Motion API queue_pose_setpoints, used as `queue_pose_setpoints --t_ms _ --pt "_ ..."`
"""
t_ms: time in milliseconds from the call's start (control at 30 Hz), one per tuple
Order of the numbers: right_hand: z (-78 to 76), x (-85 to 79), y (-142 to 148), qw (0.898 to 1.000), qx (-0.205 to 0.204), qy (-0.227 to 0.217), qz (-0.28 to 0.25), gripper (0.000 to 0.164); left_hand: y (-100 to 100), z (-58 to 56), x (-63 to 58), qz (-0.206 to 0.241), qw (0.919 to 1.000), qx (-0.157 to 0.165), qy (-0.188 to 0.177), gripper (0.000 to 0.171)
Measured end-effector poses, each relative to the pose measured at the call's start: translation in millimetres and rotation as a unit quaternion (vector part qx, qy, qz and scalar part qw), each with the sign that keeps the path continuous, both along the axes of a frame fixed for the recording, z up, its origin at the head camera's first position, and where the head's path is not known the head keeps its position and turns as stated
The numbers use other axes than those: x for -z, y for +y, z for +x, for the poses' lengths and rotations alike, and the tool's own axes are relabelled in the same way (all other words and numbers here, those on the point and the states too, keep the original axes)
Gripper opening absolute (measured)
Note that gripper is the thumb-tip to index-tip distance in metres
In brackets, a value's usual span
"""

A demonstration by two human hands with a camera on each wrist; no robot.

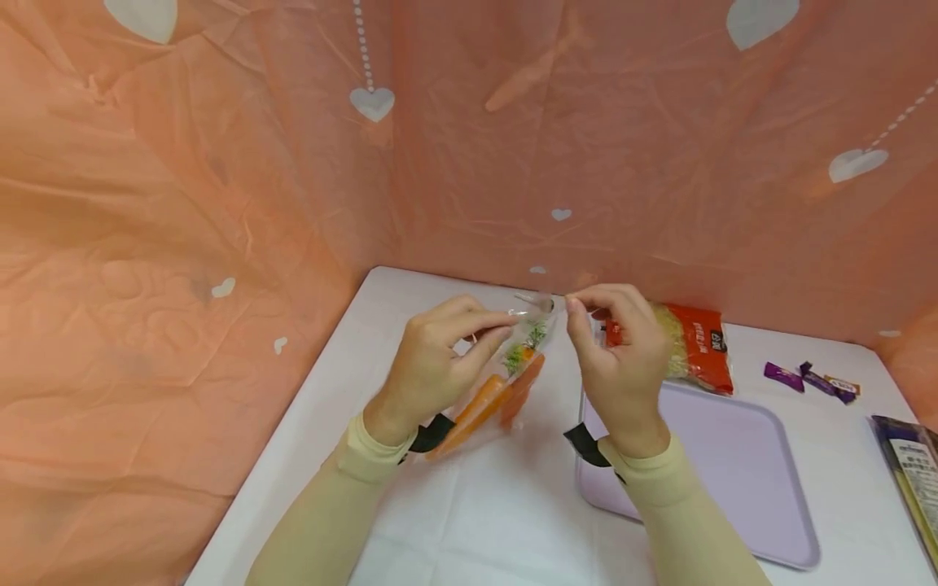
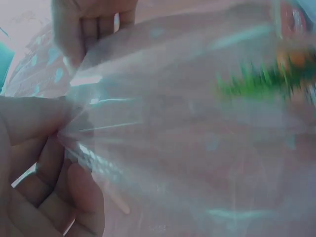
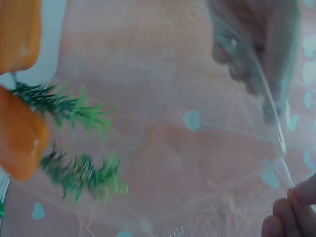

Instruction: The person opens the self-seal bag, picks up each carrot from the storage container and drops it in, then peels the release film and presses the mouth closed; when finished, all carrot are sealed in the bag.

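My left hand [image 1: 436,358] pinches the rim of a clear plastic bag [image 2: 173,153] between thumb and fingers. On the bag's other side, my right hand [image 1: 626,366] pinches the edge too, and the film stretches between both hands. Two orange carrots with green leafy tops lie low in the bag: one carrot [image 1: 479,408] below my left hand, a second carrot [image 1: 523,389] beside it. Their green tops [image 3: 84,173] point toward the rim in the right wrist view. The bag hangs tilted above the white table [image 1: 506,521].
A lilac tray [image 1: 733,464] lies to the right, under my right forearm. Behind it sits a red and yellow food packet [image 1: 703,350]. Small purple wrapped sweets [image 1: 784,377] lie farther right, with a dark printed packet [image 1: 912,472] at the table's right edge. Orange cloth [image 1: 469,179] walls the back.
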State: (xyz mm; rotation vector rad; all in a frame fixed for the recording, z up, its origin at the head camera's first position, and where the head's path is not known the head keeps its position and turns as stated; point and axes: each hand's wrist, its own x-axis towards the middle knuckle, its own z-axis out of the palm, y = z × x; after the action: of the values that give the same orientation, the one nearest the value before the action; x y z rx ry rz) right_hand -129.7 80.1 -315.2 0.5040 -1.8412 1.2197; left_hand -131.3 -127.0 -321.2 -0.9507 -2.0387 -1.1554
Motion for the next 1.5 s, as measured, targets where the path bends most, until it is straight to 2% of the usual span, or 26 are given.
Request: queue_pose_setpoints --t_ms 133,300,567,733,867,1100,1367,1500 --pt "1.6 -5.4 10.0 0.996 0.003 -0.052 -0.073 0.009 -1.8 -2.0 -2.5 0.023 0.9995 -0.020 -0.005 0.015" --pt "-3.5 0.1 24.5 0.983 -0.021 -0.093 -0.158 0.014 -2.1 -4.3 -2.6 0.059 0.9973 -0.029 -0.034 0.011" --pt "-9.4 15.4 50.7 0.976 0.000 -0.114 -0.188 0.021 -2.0 -9.0 -1.4 0.099 0.9900 -0.023 -0.097 0.009" --pt "-10.5 21.4 68.4 0.959 -0.020 -0.130 -0.253 0.024 -4.0 -10.7 -1.4 0.109 0.9870 -0.021 -0.116 0.009" --pt "-9.0 26.6 82.3 0.948 -0.005 -0.150 -0.282 0.028 -6.0 -12.3 0.3 0.115 0.9856 -0.028 -0.121 0.009" --pt "-5.4 36.6 108.7 0.916 0.004 -0.182 -0.358 0.031 -10.5 -14.4 1.7 0.119 0.9851 -0.046 -0.115 0.008" --pt "4.7 52.5 143.8 0.903 0.023 -0.205 -0.376 0.033 -10.2 -15.2 2.5 0.119 0.9842 -0.046 -0.123 0.008" --pt "10.2 58.7 159.9 0.884 0.039 -0.236 -0.401 0.036 -9.1 -15.2 3.7 0.117 0.9842 -0.049 -0.124 0.008"
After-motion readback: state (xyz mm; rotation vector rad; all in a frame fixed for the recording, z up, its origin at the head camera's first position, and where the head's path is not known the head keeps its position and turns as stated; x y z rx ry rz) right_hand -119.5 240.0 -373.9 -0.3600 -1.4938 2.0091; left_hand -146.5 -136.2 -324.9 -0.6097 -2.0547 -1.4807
